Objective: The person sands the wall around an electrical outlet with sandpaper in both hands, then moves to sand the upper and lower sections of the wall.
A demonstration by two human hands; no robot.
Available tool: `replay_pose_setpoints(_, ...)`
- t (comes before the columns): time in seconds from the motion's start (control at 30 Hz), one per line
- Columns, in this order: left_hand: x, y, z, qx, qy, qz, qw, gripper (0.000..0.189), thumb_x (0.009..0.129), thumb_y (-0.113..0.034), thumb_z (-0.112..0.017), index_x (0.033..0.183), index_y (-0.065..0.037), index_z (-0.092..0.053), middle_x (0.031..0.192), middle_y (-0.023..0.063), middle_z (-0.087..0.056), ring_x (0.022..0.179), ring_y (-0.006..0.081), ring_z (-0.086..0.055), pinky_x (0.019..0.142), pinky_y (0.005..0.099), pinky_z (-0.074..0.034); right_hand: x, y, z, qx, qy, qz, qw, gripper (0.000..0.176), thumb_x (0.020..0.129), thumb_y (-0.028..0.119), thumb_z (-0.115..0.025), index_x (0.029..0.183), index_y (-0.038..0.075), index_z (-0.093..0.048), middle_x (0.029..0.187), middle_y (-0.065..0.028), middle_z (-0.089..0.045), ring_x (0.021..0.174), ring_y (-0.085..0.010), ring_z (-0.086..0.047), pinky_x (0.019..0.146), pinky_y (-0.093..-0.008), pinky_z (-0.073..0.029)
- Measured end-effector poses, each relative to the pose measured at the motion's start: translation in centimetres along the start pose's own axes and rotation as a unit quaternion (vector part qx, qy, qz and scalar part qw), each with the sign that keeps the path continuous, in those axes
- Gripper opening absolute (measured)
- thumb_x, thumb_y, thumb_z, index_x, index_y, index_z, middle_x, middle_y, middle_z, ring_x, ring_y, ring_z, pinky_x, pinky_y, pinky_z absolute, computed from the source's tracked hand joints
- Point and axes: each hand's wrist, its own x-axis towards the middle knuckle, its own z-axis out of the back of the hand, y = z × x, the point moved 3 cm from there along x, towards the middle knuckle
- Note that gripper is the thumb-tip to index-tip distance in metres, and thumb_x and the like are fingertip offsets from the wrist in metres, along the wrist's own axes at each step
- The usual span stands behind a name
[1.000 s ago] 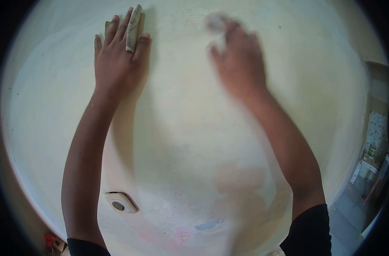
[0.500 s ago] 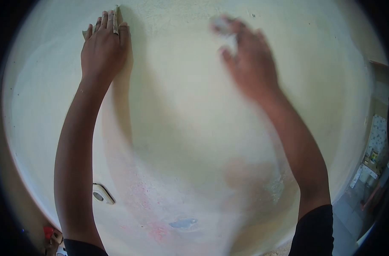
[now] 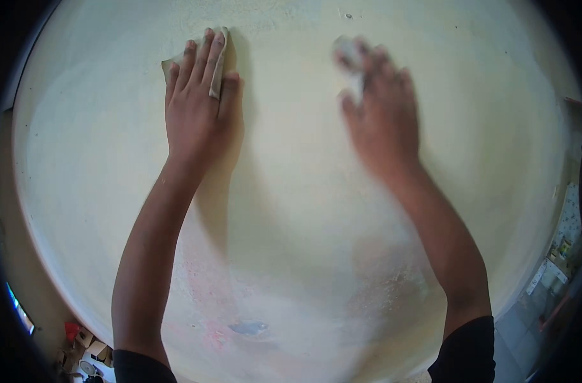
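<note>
sandpaper, pale and folded, sits pinched between fingers of the flat left hand.

blue patch | pink smears just left of patch | boxes far lower-left of patch | tiled floor far right of patch

Nothing legible anywhere. No lettering on the wall. Boxes at lower left and packets at the right edge too small and blurred to read.
</note>
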Motion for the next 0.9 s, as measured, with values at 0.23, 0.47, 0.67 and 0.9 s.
replay_pose_setpoints(0.23,1.6,2.2,-1.0,0.019,-0.048,0.027,0.998,0.047,0.095,-0.031,-0.036,0.14,-0.015,-0.037,0.143,0.0014,-0.039,0.135,0.0281,-0.03,0.112,0.0444,-0.018,-0.2,-3.8,0.6,0.023,0.029,-0.011,0.999,0.048,0.087,0.025,-0.054,0.133,0.018,-0.042,0.139,-0.0076,-0.042,0.129,-0.025,-0.038,0.108,-0.052,-0.023)
replay_pose_setpoints(0.47,-1.5,-0.2,0.9,-0.039,0.036,-0.02,0.998,0.049,0.096,-0.034,-0.032,0.141,-0.015,-0.034,0.146,0.0039,-0.034,0.138,0.0272,-0.024,0.113,0.0432,-0.014,-4.4,1.0,1.4,0.04,0.089,0.074,0.992,0.051,0.085,0.028,-0.057,0.134,0.02,-0.042,0.144,-0.0047,-0.033,0.133,-0.0242,-0.032,0.109,-0.0515,-0.021)
replay_pose_setpoints(0.67,-3.0,-0.3,0.9,-0.015,0.028,0.045,0.998,0.052,0.095,-0.035,-0.031,0.143,-0.014,-0.031,0.147,0.0042,-0.033,0.138,0.0276,-0.022,0.113,0.0438,-0.013,-2.0,-6.1,1.0,-0.052,-0.038,-0.068,0.996,0.058,0.084,0.022,-0.059,0.136,0.01,-0.038,0.138,-0.0105,-0.042,0.13,-0.0288,-0.037,0.107,-0.051,-0.023)
replay_pose_setpoints(0.9,-6.2,0.2,2.7,-0.017,0.103,0.002,0.995,0.053,0.096,-0.041,-0.028,0.142,-0.015,-0.032,0.148,0.0036,-0.03,0.139,0.0245,-0.02,0.113,0.0456,-0.011,-7.1,3.0,2.0,0.072,0.173,0.075,0.979,0.056,0.082,0.026,-0.06,0.135,0.029,-0.042,0.145,0.0006,-0.033,0.133,-0.0226,-0.032,0.11,-0.0522,-0.018)
